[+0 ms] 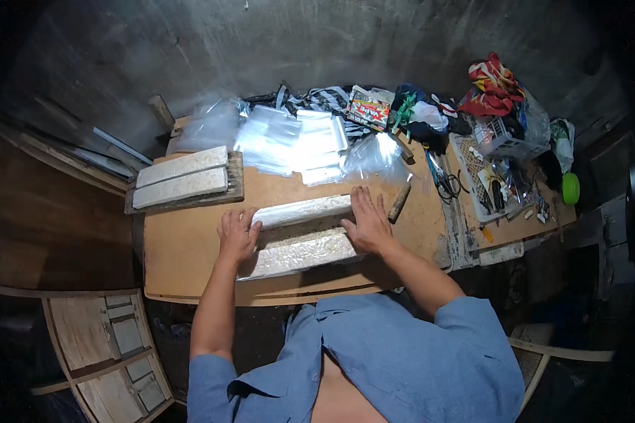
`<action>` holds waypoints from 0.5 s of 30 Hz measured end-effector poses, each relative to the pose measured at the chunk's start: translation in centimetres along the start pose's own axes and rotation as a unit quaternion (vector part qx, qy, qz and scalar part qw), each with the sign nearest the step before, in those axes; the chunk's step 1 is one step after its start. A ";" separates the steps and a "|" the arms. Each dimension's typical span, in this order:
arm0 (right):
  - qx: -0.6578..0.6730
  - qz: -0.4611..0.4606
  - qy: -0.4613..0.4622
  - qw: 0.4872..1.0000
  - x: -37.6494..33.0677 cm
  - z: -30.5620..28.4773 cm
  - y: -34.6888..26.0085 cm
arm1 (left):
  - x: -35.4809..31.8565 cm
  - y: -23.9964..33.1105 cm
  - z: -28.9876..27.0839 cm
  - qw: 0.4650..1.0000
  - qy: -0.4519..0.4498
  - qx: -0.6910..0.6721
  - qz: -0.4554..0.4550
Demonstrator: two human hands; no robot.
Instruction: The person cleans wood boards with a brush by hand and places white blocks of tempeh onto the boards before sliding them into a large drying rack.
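Note:
A long whitish slab (305,210) with a speckled surface lies at the middle of the tan tabletop, with my hands at its two ends. My left hand (239,234) has its thumb against the left end, fingers bent. At the right end, my right hand (367,222) lays its fingers over the slab, thumb on the near side. Closer to me is a second slab (300,255), shiny as if wrapped in clear plastic. A brown board (289,233) shows in the gap between them. What my fingertips touch underneath is hidden.
Two more whitish slabs (182,178) lie on a dark wooden board (235,185) at the left. Clear plastic bags (269,137) are spread along the back. A short dark stick (399,203) lies right of my hands; a cluttered tray (473,187) stands farther right.

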State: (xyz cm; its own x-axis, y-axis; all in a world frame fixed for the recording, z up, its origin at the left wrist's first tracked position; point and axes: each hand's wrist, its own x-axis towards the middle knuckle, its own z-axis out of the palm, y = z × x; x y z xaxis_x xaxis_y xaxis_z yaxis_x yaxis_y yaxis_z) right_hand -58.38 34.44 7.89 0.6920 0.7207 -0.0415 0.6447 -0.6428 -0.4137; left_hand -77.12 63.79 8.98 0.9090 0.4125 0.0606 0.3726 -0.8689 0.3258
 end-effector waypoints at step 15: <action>0.002 -0.060 -0.098 0.993 1.1 -2.6 1.4 | -2.8 1.5 -1.6 0.999 -0.027 -0.022 0.000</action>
State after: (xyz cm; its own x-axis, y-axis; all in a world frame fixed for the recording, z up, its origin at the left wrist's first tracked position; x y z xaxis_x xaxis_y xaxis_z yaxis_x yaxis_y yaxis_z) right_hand -55.89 33.63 9.65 0.5335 0.8292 -0.1668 0.7173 -0.5480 -0.4303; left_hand -79.37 61.80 10.86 0.9182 0.3961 0.0100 0.3650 -0.8554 0.3674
